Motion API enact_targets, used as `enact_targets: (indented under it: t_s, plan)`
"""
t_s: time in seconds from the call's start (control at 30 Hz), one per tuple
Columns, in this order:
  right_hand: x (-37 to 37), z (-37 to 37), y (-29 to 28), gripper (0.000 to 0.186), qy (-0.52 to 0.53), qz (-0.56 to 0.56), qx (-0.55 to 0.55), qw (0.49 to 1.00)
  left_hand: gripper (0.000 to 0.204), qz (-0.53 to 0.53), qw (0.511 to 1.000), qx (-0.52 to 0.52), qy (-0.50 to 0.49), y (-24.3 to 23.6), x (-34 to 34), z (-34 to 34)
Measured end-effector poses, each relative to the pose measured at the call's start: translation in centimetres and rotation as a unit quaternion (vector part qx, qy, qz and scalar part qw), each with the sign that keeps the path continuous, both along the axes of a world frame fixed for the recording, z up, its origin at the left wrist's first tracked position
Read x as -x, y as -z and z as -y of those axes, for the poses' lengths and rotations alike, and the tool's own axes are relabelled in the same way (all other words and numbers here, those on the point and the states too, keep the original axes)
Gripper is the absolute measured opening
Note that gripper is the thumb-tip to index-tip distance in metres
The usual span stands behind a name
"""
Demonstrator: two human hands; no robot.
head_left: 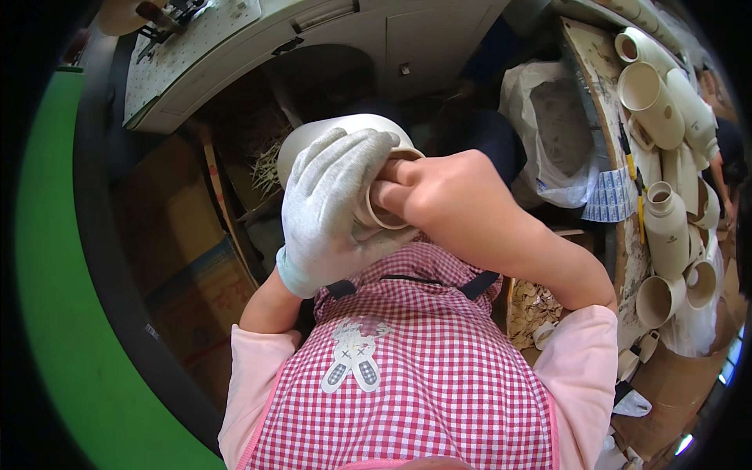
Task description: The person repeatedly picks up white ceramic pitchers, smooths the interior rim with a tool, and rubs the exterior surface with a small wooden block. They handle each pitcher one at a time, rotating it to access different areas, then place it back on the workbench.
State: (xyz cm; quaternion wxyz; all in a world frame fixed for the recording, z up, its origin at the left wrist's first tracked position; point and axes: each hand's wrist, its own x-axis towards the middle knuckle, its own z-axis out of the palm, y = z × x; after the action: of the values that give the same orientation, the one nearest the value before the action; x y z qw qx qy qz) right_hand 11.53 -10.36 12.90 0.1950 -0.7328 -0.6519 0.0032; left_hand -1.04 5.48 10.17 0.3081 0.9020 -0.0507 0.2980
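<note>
"Where is the white cylindrical container point(309, 133)?"
"At frame centre, gripped by the gloved left hand point(325, 207); fingers of the bare right hand point(442, 186) are inserted in its mouth, any grip there being hidden."
"Any writing?"
"At right, a cream bottle point(667, 225) is marked too finely to be read."

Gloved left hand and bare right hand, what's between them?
The pale container, in the head view: the left hand clasps its outside; the right hand has fingers in its mouth.
</note>
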Motion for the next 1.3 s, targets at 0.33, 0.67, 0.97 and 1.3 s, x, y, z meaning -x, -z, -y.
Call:
enact_targets:
  t_s: [0.33,0.67,0.97,1.3]
  plan:
    - [-1.9,1.3,-2.1,0.024,-0.078,-0.157,0.108,0.979,0.085,0.000,0.999,0.002,0.038,-0.6,-1.1,-0.4]
    - [-9.7,3.3,-1.4,0.035,0.298,-0.432,-0.230,0.820,0.046,-0.302,0.911,0.219,-0.178,0.5,1.6,-5.6]
    - [-13.4,-5.5,-5.1,0.032,0.066,-0.203,-0.045,0.976,0.069,-0.086,0.561,0.813,0.129,6.4,2.8,-3.2]
    - [-16.4,-47.2,-10.6,0.029,0.081,0.185,-0.074,0.977,0.064,-0.178,0.602,0.766,0.139,6.4,2.9,-3.3]
